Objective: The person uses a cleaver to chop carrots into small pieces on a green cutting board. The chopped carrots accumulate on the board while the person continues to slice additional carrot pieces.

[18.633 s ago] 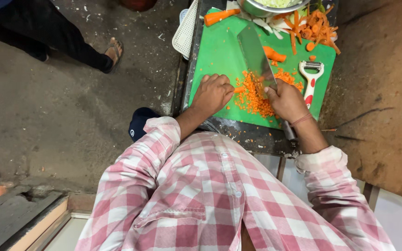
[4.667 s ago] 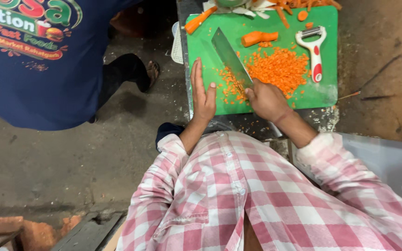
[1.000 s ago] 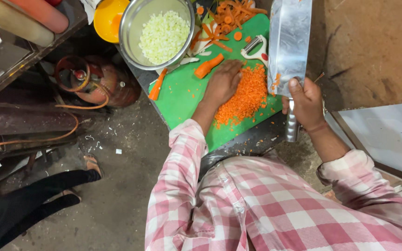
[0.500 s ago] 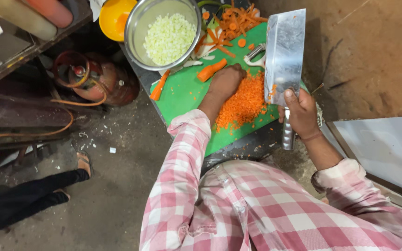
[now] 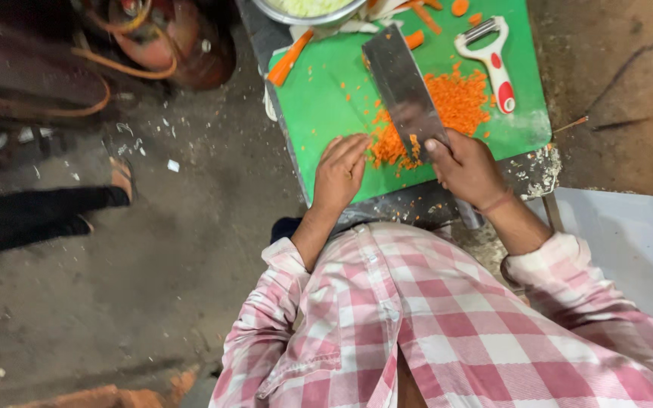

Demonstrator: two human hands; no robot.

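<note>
**Fingers on the cleaver, palm on the board**

Fingers of my right hand (image 5: 468, 168) are wrapped tight round the cleaver (image 5: 406, 94) handle, blade lying flat across the chopped carrot (image 5: 447, 106). My left hand (image 5: 339, 172) rests flat on the green board (image 5: 326, 98), fingers together and stretched out, tips touching the near edge of the carrot heap. Beyond the heap lies a white peeler (image 5: 490, 60) and a carrot stick (image 5: 290, 66) at the board's left edge. A steel bowl (image 5: 307, 9) sits at the far end.
</note>
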